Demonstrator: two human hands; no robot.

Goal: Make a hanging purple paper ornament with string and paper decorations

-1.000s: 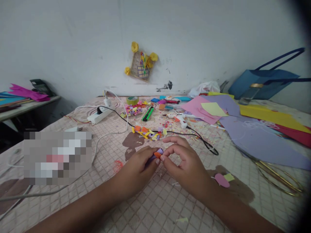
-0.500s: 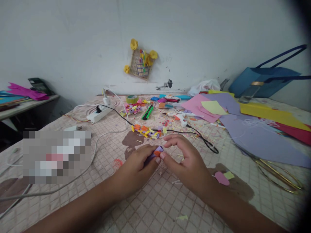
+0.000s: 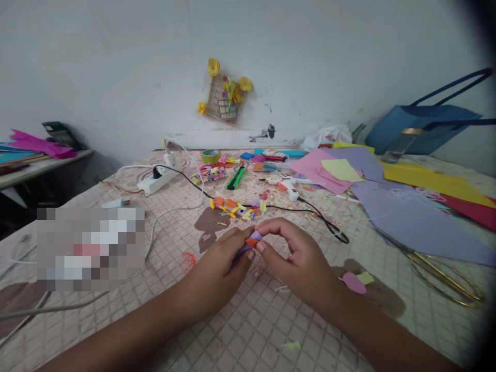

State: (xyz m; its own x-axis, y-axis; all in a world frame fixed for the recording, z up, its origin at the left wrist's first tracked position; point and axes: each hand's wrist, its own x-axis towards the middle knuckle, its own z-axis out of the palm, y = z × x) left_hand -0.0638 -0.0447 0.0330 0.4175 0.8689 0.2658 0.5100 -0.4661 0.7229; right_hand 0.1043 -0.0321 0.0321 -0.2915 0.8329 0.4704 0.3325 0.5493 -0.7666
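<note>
A small purple paper roll [image 3: 257, 235] with an orange paper piece [image 3: 251, 242] on its side is held low over the table. My left hand [image 3: 219, 268] is closed around the roll, its palm hiding most of the length. From the other side, my right hand [image 3: 300, 258] pinches the roll's far end between thumb and forefinger, at the orange piece. Just beyond my fingers lies a decorated purple roll [image 3: 234, 208] with yellow and orange paper bits. A white glue gun [image 3: 290, 189] rests behind it to the right.
A green cutter [image 3: 235, 177] and yellow tape roll [image 3: 210, 156] lie at the back. To the right are purple paper sheets [image 3: 418, 222] and gold-handled scissors [image 3: 445, 276]. A power strip [image 3: 158, 181] and loose white cables are on the left. Paper scraps litter the middle.
My right forefinger has come down from its raised position onto the roll's end, closing the pinch with the thumb. The roll's open end, visible before, is now covered. My left hand keeps its grip.
</note>
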